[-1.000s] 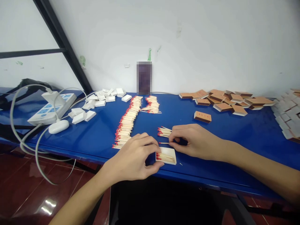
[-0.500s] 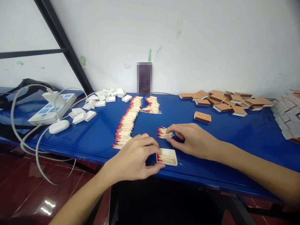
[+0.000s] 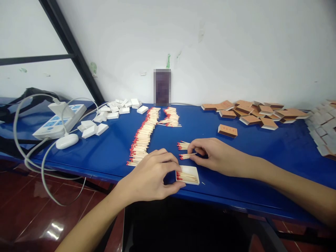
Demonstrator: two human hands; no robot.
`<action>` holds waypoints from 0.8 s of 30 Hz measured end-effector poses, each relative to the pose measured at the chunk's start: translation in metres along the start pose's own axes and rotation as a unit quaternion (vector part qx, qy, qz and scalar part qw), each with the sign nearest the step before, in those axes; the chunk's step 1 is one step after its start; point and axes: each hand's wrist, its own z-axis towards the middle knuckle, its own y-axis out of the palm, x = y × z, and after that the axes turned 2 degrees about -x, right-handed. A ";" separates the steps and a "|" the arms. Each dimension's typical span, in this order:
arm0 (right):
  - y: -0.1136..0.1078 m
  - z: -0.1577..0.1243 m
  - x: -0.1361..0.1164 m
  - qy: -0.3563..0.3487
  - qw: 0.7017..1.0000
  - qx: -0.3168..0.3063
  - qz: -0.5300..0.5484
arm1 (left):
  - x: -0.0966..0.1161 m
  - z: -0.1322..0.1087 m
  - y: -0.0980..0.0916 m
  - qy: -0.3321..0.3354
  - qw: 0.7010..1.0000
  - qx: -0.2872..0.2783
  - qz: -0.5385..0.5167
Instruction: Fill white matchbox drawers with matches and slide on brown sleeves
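Some filled: tray [image 3: 193, 169] partly, gripped by left hand [image 3: 151, 178].
Right hand [image 3: 217, 155]: fingers [image 3: 202, 142] pinch matches [image 3: 186, 156].
Left loose: long match row [image 3: 141, 140].

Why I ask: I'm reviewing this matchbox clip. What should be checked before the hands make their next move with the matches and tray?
1. Left hand steadies white tray: ok.
2. Tray lies flat on blue table, open side up: ok.
3. Right hand pinches a few matches: ok.
4. Their red heads point left, like those in the tray: ok.
5. Room left in tray: ok.
6. Count of pinched matches: cannot tell.
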 end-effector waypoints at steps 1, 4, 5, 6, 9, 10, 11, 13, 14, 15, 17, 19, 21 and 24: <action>-0.002 0.000 0.000 0.008 1.000 -0.016 0.016 | 0.000 0.000 0.000 -0.001 1.000 -0.001 0.000; -0.006 -0.002 0.000 0.026 0.997 -0.050 0.049 | -0.001 -0.001 0.000 -0.002 1.000 -0.006 -0.001; -0.008 -0.003 -0.001 0.027 0.997 -0.055 0.054 | -0.001 -0.001 -0.001 -0.002 1.000 -0.007 -0.001; -0.009 -0.004 -0.001 0.029 0.996 -0.059 0.055 | -0.001 -0.001 -0.001 -0.004 1.000 -0.007 -0.001; -0.012 -0.006 -0.004 0.034 0.996 -0.064 0.046 | -0.001 -0.001 0.000 -0.005 1.000 -0.006 -0.001; -0.012 -0.006 -0.005 0.031 0.997 -0.062 0.041 | -0.001 -0.001 0.000 -0.005 1.000 -0.006 -0.001; -0.011 -0.007 -0.006 0.026 0.997 -0.059 0.035 | 0.000 -0.001 -0.001 -0.005 1.000 -0.005 0.000; -0.009 -0.008 -0.006 0.015 0.998 -0.048 0.024 | 0.000 0.000 -0.001 -0.004 1.000 -0.005 0.001; -0.007 -0.008 -0.005 0.011 0.999 -0.040 0.019 | 0.000 0.000 -0.001 -0.004 1.000 -0.005 0.000; -0.005 -0.008 -0.005 0.009 0.999 -0.032 0.016 | 0.001 0.000 -0.002 -0.006 1.000 -0.005 -0.001; -0.002 -0.007 -0.004 0.008 1.000 -0.015 0.011 | 0.002 -0.001 -0.002 -0.022 1.000 -0.002 -0.001; -0.002 -0.007 -0.003 0.007 1.000 -0.003 0.010 | 0.002 -0.001 -0.003 -0.048 0.999 0.006 0.004; -0.002 -0.007 -0.004 0.003 1.000 0.002 0.006 | 0.001 0.000 -0.002 -0.067 0.998 0.015 0.008; -0.003 -0.009 -0.007 -0.011 1.000 0.011 0.004 | 0.001 0.000 -0.001 -0.078 0.997 0.026 0.005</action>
